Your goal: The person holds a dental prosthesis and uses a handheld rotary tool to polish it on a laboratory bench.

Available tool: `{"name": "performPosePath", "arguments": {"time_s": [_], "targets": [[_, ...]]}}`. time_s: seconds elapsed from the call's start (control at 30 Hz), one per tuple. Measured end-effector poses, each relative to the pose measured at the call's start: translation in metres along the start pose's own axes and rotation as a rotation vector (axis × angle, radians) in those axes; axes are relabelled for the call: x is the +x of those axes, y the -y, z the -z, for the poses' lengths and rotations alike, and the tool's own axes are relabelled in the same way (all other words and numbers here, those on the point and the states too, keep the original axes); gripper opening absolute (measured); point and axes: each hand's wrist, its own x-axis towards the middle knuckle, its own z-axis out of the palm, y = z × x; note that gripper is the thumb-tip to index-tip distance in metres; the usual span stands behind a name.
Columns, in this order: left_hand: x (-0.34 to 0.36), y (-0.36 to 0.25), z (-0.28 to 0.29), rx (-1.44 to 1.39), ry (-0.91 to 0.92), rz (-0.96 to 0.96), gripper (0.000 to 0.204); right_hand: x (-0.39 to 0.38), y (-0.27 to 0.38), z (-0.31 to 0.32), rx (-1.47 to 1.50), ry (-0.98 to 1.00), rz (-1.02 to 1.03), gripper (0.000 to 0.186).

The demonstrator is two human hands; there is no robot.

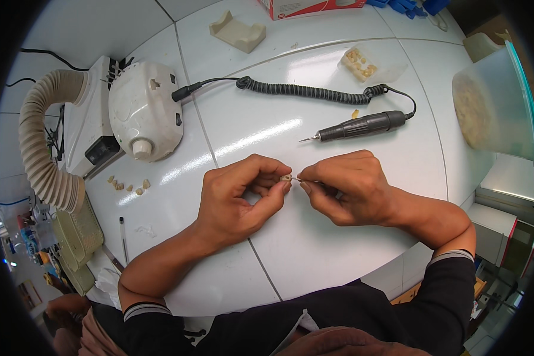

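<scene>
Above the near half of a white tiled tabletop (pixel 314 267), two bare hands meet almost fingertip to fingertip. The left hand (pixel 231 202) is curled, palm partly showing, and pinches a small yellowish-brown, tooth-like piece (pixel 286 177) between thumb and fingers, raised off the tiles. Just beside it, the right hand (pixel 353 193) is closed with its back up, gripping a thin pale tool (pixel 298 179) whose narrow end points left at the piece; whether the two touch is too small to tell.

Beyond the right hand lies a dark grey, pen-shaped rotary handpiece (pixel 362 126) with a slim metal bit, aimed left. Its black coiled cable (pixel 308 90) runs across the table to a rounded white plastic control unit (pixel 145 110) with a knob at its front. Left of that unit bends a beige corrugated hose (pixel 35 142), and in front of the unit sits a loose cluster of small yellowish pieces (pixel 129 186). Near the left forearm rests a slim pen with a black end (pixel 123 237). Behind the handpiece, a small clear container (pixel 359 64) holds more yellowish pieces, and farther back stands a cream-coloured cradle with raised ends (pixel 237 32)
</scene>
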Motion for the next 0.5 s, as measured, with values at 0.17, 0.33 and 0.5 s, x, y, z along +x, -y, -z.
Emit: {"name": "performPosePath", "arguments": {"time_s": [0.17, 0.33, 0.5], "targets": [[-0.0003, -0.0009, 0.0009, 0.025, 0.009, -0.003, 0.019, 0.0006, 0.0005, 0.0005, 0.000, 0.024, 0.000, 0.011], [0.0000, -0.0033, 0.0006, 0.038, 0.014, 0.005, 0.019, -0.0002, -0.0011, -0.0008, -0.013, 0.028, 0.014, 0.012], [0.0001, -0.0044, 0.0014, 0.050, 0.020, 0.001, 0.019, 0.0009, 0.0000, 0.0000, -0.030, 0.049, 0.018, 0.012]]}}
